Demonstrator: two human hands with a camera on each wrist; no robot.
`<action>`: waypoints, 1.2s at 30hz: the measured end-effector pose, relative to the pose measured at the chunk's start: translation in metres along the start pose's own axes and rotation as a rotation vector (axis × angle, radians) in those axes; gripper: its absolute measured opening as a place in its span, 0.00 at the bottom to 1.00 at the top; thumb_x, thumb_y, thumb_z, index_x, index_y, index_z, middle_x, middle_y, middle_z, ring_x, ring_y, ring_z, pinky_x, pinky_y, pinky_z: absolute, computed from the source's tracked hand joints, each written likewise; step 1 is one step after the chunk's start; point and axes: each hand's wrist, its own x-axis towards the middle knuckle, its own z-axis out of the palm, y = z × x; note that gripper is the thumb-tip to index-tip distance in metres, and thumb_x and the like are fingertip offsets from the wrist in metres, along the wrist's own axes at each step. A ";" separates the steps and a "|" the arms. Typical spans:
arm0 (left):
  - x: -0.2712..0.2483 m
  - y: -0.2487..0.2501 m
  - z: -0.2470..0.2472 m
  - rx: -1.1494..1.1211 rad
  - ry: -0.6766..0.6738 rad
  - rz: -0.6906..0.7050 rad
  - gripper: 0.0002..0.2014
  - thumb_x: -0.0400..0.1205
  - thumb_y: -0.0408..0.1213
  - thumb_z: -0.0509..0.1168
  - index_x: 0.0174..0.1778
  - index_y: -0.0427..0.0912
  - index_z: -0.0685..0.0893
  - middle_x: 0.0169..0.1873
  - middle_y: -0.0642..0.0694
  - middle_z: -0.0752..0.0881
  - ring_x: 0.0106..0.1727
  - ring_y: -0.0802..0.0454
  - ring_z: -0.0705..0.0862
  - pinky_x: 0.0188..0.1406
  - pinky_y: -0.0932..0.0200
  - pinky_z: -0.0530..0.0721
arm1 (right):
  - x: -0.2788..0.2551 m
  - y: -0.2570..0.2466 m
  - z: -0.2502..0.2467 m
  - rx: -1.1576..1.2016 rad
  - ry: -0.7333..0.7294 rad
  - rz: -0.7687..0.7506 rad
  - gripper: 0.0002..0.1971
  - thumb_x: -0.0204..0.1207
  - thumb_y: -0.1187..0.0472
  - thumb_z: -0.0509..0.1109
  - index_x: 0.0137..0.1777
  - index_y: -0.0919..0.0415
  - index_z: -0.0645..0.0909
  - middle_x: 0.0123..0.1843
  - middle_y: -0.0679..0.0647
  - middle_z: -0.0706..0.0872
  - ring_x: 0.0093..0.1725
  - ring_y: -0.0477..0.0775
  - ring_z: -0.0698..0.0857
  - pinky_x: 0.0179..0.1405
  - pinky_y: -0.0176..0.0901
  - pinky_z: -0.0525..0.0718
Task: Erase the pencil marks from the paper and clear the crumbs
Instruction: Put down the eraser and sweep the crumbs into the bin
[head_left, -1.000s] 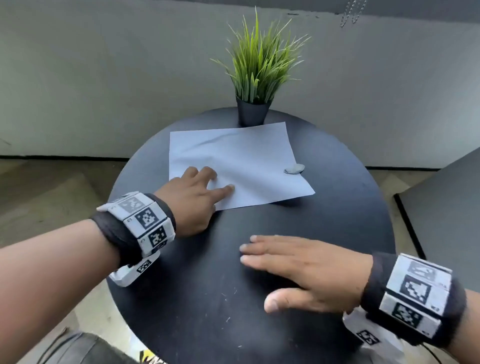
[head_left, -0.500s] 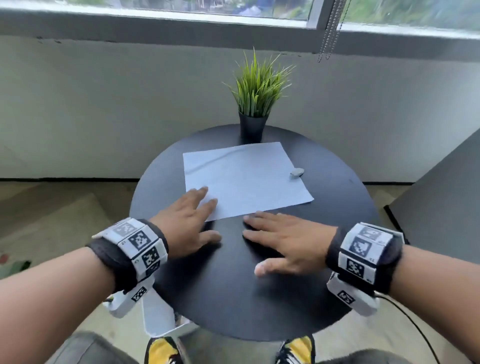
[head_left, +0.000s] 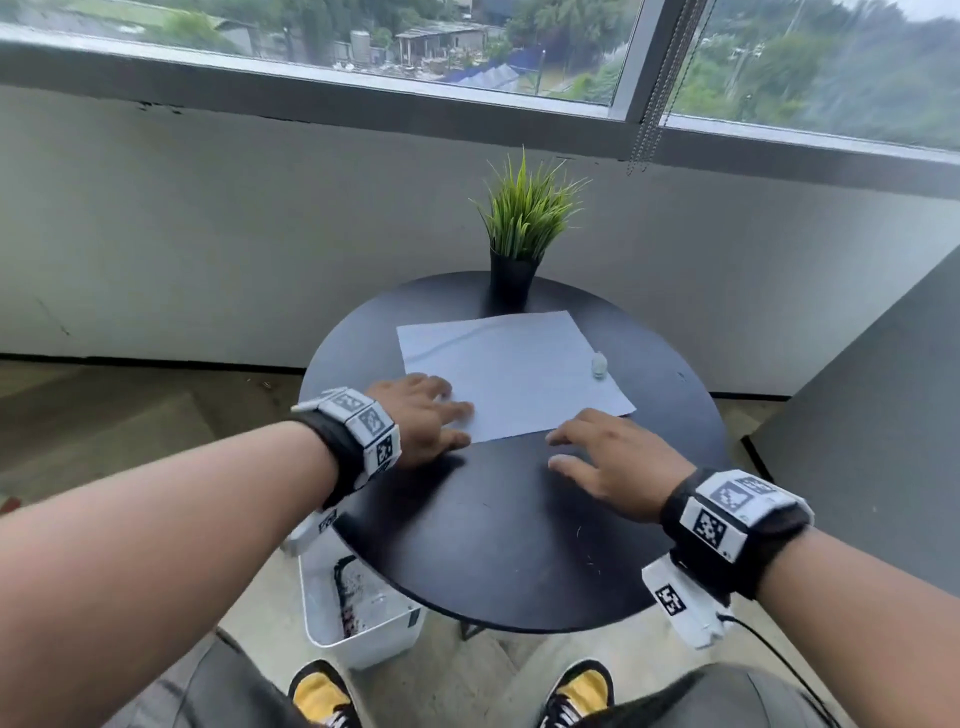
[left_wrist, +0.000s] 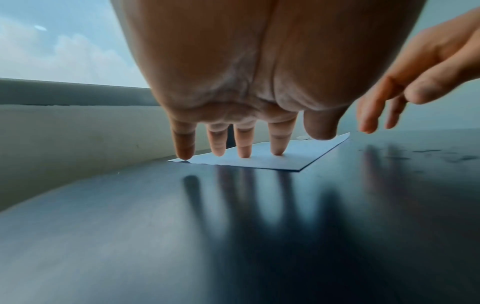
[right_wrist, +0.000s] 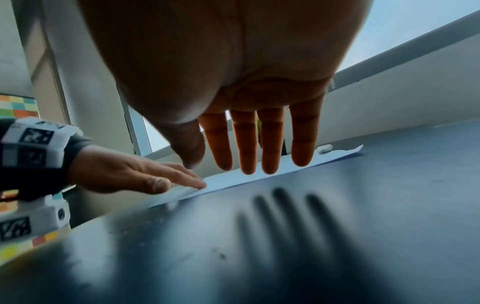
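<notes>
Two bare hands worked at a sheet of paper (head_left: 509, 374) on a round black table (head_left: 498, 545)

The left hand (head_left: 421, 421) lay flat, straight fingers (left_wrist: 244, 144) pressing the paper's near left corner. The right hand (head_left: 618, 457) hovered released, fingers extended, over the tabletop at the sheet's near edge, holding nothing. A small white eraser (head_left: 599, 365) sat at the paper's right edge; a potted plant (head_left: 519, 234) stood just behind the sheet

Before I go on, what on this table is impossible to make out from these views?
- Pencil marks on the paper: too faint, head view.
- Crumbs on the table: tiny specks, unclear.
- Paper corner: covered by left hand.
- Eraser: small, blurred.
- Bin: partly hidden by table.
</notes>
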 end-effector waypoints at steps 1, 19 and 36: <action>0.009 -0.001 -0.004 0.004 -0.021 0.004 0.25 0.87 0.62 0.48 0.81 0.67 0.61 0.84 0.52 0.60 0.85 0.47 0.56 0.81 0.40 0.62 | 0.000 0.004 0.001 -0.007 -0.010 0.003 0.17 0.82 0.43 0.62 0.68 0.45 0.78 0.67 0.44 0.78 0.69 0.49 0.76 0.66 0.41 0.71; 0.031 -0.026 -0.010 -0.134 0.011 -0.218 0.35 0.85 0.63 0.54 0.84 0.45 0.61 0.87 0.40 0.51 0.87 0.41 0.53 0.83 0.40 0.58 | 0.012 -0.039 0.021 -0.178 -0.345 -0.435 0.39 0.79 0.31 0.56 0.84 0.51 0.57 0.87 0.50 0.54 0.85 0.52 0.52 0.83 0.53 0.56; -0.112 0.033 0.035 -0.250 -0.129 0.207 0.50 0.71 0.79 0.41 0.88 0.56 0.54 0.88 0.50 0.44 0.88 0.53 0.40 0.84 0.57 0.39 | -0.007 -0.015 0.018 -0.105 -0.250 0.123 0.37 0.80 0.33 0.55 0.85 0.48 0.54 0.88 0.48 0.48 0.86 0.55 0.48 0.83 0.60 0.54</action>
